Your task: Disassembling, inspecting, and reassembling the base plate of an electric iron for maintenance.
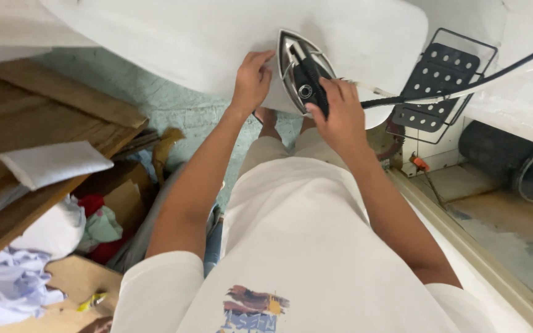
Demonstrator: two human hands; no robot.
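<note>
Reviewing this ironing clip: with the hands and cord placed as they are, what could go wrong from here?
1. The left hand presses the white fabric right beside the iron; a slip sideways might burn the fingers.
2. The black cord trails across the metal iron rest; it may snag and tug the iron held by the right hand.
3. The iron sits near the board's edge, above bare feet.
</note>
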